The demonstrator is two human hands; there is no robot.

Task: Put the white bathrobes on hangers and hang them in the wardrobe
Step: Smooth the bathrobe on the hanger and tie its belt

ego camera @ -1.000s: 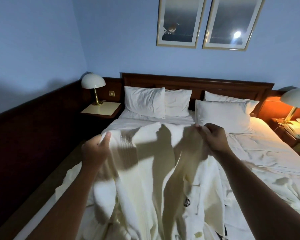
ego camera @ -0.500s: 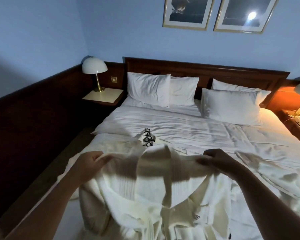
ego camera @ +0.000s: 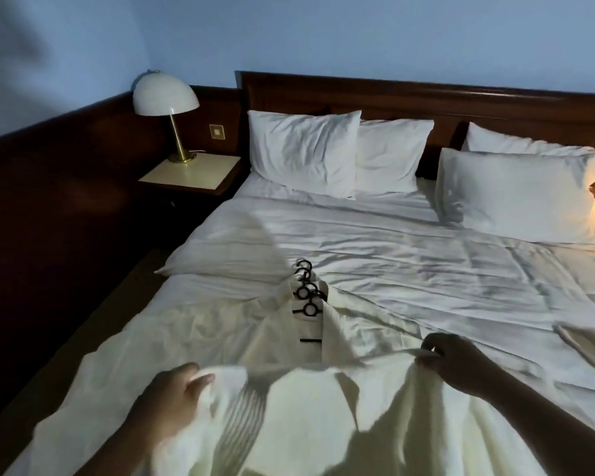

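Note:
A white bathrobe (ego camera: 306, 417) lies spread over the near end of the bed (ego camera: 426, 269). My left hand (ego camera: 172, 396) grips its left shoulder edge, and my right hand (ego camera: 457, 362) pinches its right shoulder edge. Just beyond the robe, in the middle of the bed, a stack of hangers with black hooks (ego camera: 306, 293) lies among more white cloth, partly covered by it. No wardrobe is in view.
Several white pillows (ego camera: 303, 152) lean against the dark wooden headboard (ego camera: 426, 97). At the left, a nightstand (ego camera: 189, 173) carries a white dome lamp (ego camera: 165, 97). A dark wood panel runs along the left wall, with a narrow strip of floor beside the bed.
Both hands have lowered the bathrobe from held up in the air down onto the bed. The hangers behind it have come into view. The view has tilted downward.

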